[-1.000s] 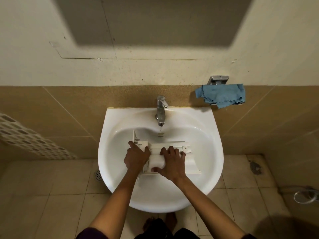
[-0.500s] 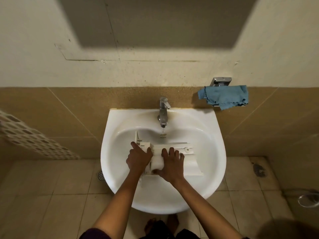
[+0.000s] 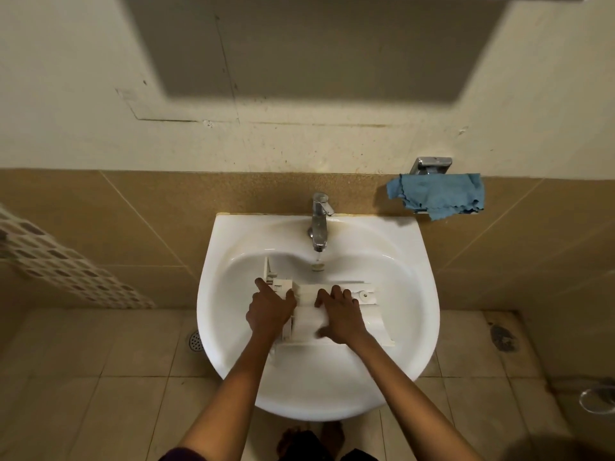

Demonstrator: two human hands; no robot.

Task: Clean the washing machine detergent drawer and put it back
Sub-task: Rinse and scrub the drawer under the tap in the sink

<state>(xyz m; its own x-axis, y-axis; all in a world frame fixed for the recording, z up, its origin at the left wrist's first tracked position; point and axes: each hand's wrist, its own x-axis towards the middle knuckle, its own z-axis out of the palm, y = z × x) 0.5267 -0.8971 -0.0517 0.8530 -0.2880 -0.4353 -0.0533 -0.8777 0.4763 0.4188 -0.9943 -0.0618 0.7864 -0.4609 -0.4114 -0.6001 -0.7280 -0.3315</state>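
The white plastic detergent drawer [image 3: 372, 319] lies across the bowl of the white sink [image 3: 409, 294], under the chrome tap [image 3: 318, 224]. A thin trickle of water falls from the tap spout. My left hand [image 3: 269, 311] grips the drawer's left end, index finger stretched out over its ribbed part. My right hand [image 3: 341, 316] presses flat on a white piece [image 3: 307, 316], either cloth or sponge, on the drawer's middle. I cannot tell which it is. Both hands hide much of the drawer.
A blue cloth [image 3: 439, 196] hangs from a chrome wall holder [image 3: 431, 165] right of the sink. A floor drain [image 3: 195, 341] sits left of the basin. A metal ring [image 3: 597, 399] lies on the tiled floor at the far right. My feet show below the sink.
My right hand has slid a little over the white piece on the drawer. The left hand keeps its grip. The view has shifted slightly downward.
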